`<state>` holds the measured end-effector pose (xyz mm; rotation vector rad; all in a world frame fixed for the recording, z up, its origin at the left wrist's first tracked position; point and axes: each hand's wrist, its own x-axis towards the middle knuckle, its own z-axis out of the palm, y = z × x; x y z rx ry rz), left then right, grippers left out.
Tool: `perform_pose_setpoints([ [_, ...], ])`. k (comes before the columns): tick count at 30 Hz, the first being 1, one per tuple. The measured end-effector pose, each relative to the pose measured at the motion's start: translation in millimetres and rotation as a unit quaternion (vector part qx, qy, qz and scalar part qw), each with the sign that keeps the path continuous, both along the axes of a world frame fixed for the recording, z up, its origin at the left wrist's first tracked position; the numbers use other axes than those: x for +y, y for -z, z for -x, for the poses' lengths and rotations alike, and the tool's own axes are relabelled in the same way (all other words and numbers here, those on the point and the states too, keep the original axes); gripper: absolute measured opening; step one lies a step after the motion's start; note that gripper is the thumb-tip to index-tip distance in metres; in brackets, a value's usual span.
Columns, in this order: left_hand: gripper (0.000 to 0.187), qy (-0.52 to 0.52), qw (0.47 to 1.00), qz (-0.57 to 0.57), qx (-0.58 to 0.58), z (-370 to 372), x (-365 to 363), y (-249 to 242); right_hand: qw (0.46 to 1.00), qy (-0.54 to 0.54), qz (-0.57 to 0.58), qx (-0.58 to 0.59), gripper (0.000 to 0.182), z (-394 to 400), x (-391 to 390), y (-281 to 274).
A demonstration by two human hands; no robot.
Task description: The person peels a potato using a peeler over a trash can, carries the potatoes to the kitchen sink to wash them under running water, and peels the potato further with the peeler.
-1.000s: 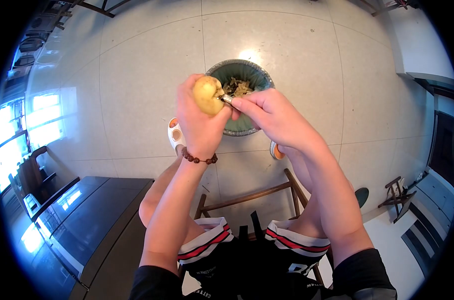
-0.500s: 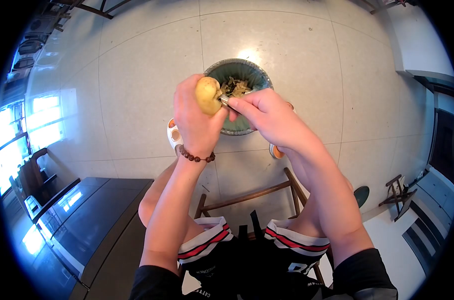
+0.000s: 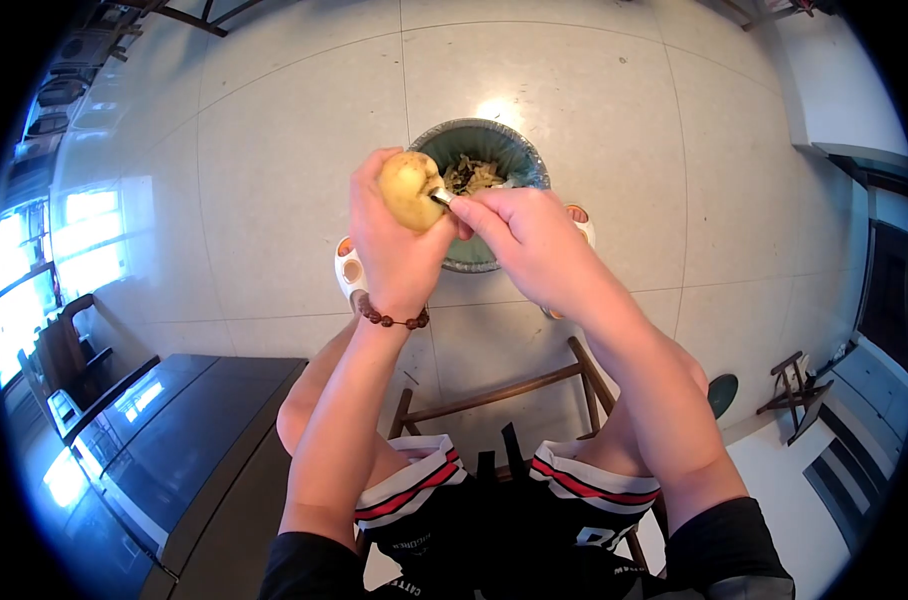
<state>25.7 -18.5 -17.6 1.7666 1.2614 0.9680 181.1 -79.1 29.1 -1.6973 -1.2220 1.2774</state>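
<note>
My left hand (image 3: pixel 398 235) is wrapped round a yellow potato (image 3: pixel 407 186) with a few brownish patches. Pinched in my right hand (image 3: pixel 522 232) is a short silvery metal tool (image 3: pixel 444 197), apparently a peeler; its tip meets the potato's right side and most of its handle is hidden by my fingers. Both hands are above the near left part of a round bin (image 3: pixel 480 266) with a greenish lining. Pale and brown peelings (image 3: pixel 474 174) lie inside the bin.
The bin stands on the tiled floor (image 3: pixel 304 120) between my feet in white sandals (image 3: pixel 350 270). A wooden bar of a stool or chair (image 3: pixel 494 392) crosses in front of my lap. At the left is a dark glossy table or cabinet (image 3: pixel 189 420).
The potato has turned slightly and moved a little left in my left hand. My right hand has shifted slightly, with the peeler still against the potato.
</note>
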Motion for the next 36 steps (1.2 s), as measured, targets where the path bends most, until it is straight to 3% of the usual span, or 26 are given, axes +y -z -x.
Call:
perform_pose_setpoints([
  [10, 0.069, 0.022, 0.996, 0.080, -0.027, -5, 0, -9, 0.991, -0.001, -0.017, -0.136, 0.031, -3, -1, -8],
  [13, 0.069, 0.025, 0.996, 0.076, -0.039, -5, 1, -5, 0.986, -0.005, -0.038, -0.165, 0.043, -3, -1, -9],
  [23, 0.066, 0.038, 0.985, 0.150, -0.076, -8, -4, -4, 0.965, -0.004, -0.091, -0.245, 0.040, 1, 2, -11],
  [28, 0.065, 0.037, 0.967, 0.225, -0.113, -8, -4, -5, 0.989, 0.028, -0.052, -0.136, 0.035, -14, -1, -6],
  [31, 0.066, 0.030, 0.973, 0.207, -0.098, -7, -6, -4, 0.996, 0.070, -0.005, -0.045, 0.031, -19, -3, -3],
  [36, 0.070, 0.081, 0.991, 0.098, -0.032, -12, -13, -1, 0.994, 0.100, -0.042, -0.001, 0.028, -6, 3, 1],
])
